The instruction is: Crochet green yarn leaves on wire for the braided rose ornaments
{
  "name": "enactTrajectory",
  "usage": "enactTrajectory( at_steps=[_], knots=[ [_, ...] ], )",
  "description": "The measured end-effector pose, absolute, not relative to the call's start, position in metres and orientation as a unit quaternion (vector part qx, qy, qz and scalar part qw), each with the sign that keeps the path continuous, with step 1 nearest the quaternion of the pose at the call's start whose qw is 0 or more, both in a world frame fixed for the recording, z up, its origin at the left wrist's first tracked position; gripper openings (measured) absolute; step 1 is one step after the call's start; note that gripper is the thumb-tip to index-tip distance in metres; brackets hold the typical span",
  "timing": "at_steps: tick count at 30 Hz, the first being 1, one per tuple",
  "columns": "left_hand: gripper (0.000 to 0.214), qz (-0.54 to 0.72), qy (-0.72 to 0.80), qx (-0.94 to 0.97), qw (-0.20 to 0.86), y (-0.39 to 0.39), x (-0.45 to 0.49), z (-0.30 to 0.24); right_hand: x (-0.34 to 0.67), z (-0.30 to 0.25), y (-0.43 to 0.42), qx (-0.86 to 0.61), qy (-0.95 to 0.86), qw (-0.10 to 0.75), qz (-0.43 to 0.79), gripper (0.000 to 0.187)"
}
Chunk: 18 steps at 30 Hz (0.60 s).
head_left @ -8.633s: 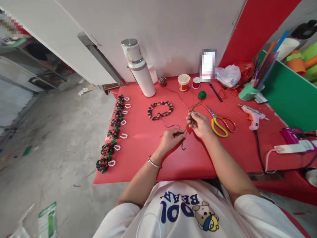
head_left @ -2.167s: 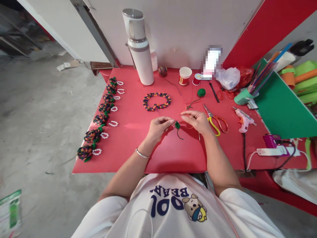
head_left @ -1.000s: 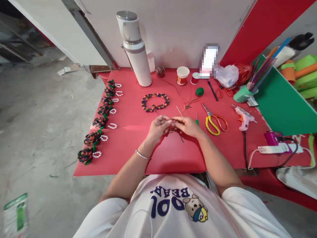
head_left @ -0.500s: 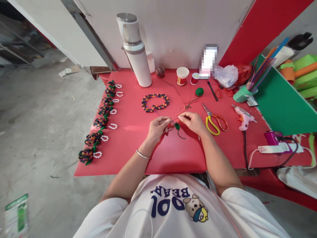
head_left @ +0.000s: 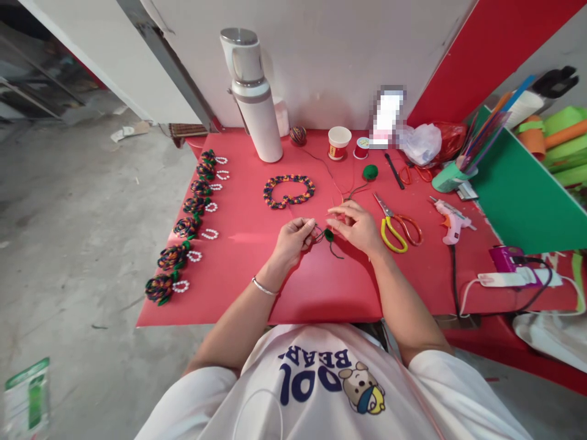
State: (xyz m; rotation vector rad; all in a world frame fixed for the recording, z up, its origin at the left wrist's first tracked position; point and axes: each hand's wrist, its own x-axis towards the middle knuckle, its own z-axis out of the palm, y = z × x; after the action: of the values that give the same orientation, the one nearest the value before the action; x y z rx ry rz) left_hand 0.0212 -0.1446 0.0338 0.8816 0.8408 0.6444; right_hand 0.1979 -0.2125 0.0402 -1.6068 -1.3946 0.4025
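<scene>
- Pinching a small green cord piece (head_left: 328,234) between both hands, over the middle of the red table (head_left: 321,287); its dark tail hangs down toward the tabletop.
- My left hand (head_left: 293,237): fingers curled in, tips closed on the left end of the cord piece.
- My right hand (head_left: 355,223): thumb and forefinger closed at the right side of the same piece, other fingers loosely bent. A thin thread (head_left: 337,194) runs up from these fingers toward the back of the table; whether I grip it, I cannot tell.
- Containers, back row: white flask (head_left: 255,101), lid on, contents hidden. Paper cup (head_left: 339,142) stands upright and open; what is inside cannot be seen from this angle.
- Teal pot (head_left: 449,177) at the right holds a bundle of long coloured sticks leaning out to the right.
- White plastic bag (head_left: 422,142) lies crumpled by the wall; contents not visible.
- Loose items: red spool (head_left: 362,147) beside the cup, green yarn ball (head_left: 370,172) just in front of it, multicoloured yarn ball (head_left: 298,135) near the flask.
- Braided ring (head_left: 288,190) lies flat behind my left hand, apart from it.
- Scissors (head_left: 398,223) lie just right of my right hand; glue gun (head_left: 448,221) farther right.
- Seven woven flowers (head_left: 186,227), each with a bead loop beside it, line the left edge.
</scene>
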Motion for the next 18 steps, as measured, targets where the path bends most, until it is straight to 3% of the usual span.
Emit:
enactTrajectory(
  at_steps=[6,12,18],
  knots=[
    [0.055,0.279,0.352,0.413,0.793,-0.146,0.021,0.033,0.175,0.031,-0.211,-0.594,-0.592,0.508,0.198,0.014],
    [0.051,0.279,0.349,0.413,0.793,-0.148,0.021,0.036,0.178,0.036,-0.21,-0.617,-0.6,0.478,0.175,0.015],
    [0.044,0.308,0.376,0.427,0.763,-0.151,0.024,0.04,0.179,0.04,-0.21,-0.6,-0.584,0.488,0.247,0.015]
  ],
)
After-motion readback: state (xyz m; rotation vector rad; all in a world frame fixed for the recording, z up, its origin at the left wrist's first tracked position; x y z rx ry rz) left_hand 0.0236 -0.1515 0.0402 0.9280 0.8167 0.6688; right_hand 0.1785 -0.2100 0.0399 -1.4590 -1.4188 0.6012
